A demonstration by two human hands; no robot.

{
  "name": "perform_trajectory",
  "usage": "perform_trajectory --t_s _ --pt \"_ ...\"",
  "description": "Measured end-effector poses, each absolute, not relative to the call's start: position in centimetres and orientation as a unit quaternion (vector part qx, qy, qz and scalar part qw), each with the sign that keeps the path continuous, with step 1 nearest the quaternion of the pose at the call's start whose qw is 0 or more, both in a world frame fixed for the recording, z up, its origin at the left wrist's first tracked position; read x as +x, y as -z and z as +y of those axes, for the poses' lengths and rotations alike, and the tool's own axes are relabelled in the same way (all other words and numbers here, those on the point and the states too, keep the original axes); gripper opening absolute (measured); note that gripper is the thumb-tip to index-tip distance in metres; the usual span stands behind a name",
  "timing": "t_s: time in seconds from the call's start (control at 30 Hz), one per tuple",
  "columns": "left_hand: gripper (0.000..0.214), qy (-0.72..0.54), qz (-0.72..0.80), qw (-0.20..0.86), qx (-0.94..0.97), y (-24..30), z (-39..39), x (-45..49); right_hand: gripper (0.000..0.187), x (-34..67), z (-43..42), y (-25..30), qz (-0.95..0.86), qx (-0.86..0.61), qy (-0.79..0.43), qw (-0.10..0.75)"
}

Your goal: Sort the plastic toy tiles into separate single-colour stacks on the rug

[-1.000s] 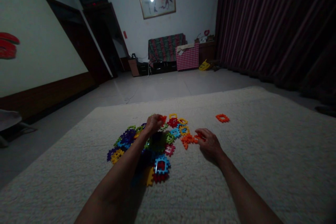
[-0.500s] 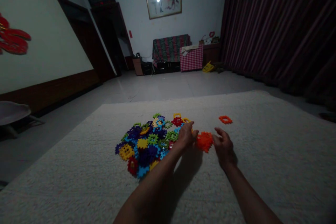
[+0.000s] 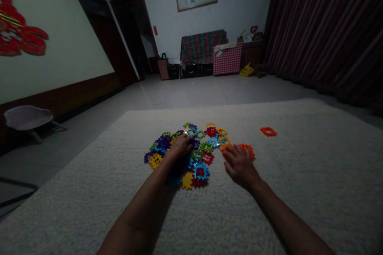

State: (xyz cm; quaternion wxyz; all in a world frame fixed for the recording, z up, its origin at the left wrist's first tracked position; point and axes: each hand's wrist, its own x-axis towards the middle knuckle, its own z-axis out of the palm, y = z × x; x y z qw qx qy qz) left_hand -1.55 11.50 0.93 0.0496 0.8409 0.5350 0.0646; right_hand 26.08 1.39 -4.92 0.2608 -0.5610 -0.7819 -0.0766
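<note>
A heap of coloured plastic interlocking tiles [image 3: 191, 153] lies on a cream shaggy rug [image 3: 269, 199]. My left hand [image 3: 180, 146] rests on top of the heap with its fingers curled down among purple and blue tiles; what they grip is hidden. My right hand [image 3: 239, 165] lies to the right of the heap, fingers stretched over an orange cluster of joined tiles [image 3: 245, 149] and touching it. A single orange tile [image 3: 268, 131] lies apart, farther right.
Bare tiled floor [image 3: 191, 91] stretches beyond the rug to a covered cabinet [image 3: 203, 50] and a checked box [image 3: 229, 59] at the far wall. A dark curtain [image 3: 329, 36] hangs on the right. A pale chair [image 3: 28, 117] stands at the left.
My left hand has gone from the orange cluster back left onto the heap. My right hand now lies flat over the orange cluster. The camera has tilted up a little.
</note>
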Motion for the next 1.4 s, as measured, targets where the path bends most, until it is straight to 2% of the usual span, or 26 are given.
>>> perform_trajectory --t_s 0.17,0.27,0.4,0.53,0.83,0.97,1.1,1.4 --pt "0.035 -0.107 0.583 0.012 0.806 -0.6 11.9 -3.0 0.022 25.9 1.2 4.4 -0.751 -0.584 0.114 0.286" --pt "0.036 -0.141 0.587 -0.001 0.797 -0.6 11.9 -2.8 0.026 26.0 1.2 4.4 -0.748 -0.578 0.137 0.295" --pt "0.033 -0.134 0.521 0.017 0.843 -0.3 11.3 -1.6 0.037 26.2 1.5 4.7 -0.809 -0.52 0.139 0.236" --pt "0.031 -0.093 0.508 0.022 0.856 0.1 9.9 0.0 0.031 26.2 1.8 4.7 -0.824 -0.517 0.13 0.193" --pt "0.027 -0.091 0.467 0.039 0.879 -1.1 7.5 2.0 0.01 25.8 1.6 4.1 -0.779 -0.541 0.166 0.268" --pt "0.034 -0.109 0.577 0.027 0.809 -2.1 9.0 0.4 0.008 26.0 1.9 4.4 -0.776 -0.54 0.178 0.272" --pt "0.038 -0.066 0.677 0.053 0.731 -1.5 9.8 -1.2 0.007 26.0 2.0 4.4 -0.781 -0.536 0.169 0.271" --pt "0.035 -0.108 0.566 0.102 0.811 0.6 8.2 2.9 0.006 26.2 2.1 4.6 -0.786 -0.524 0.165 0.284"
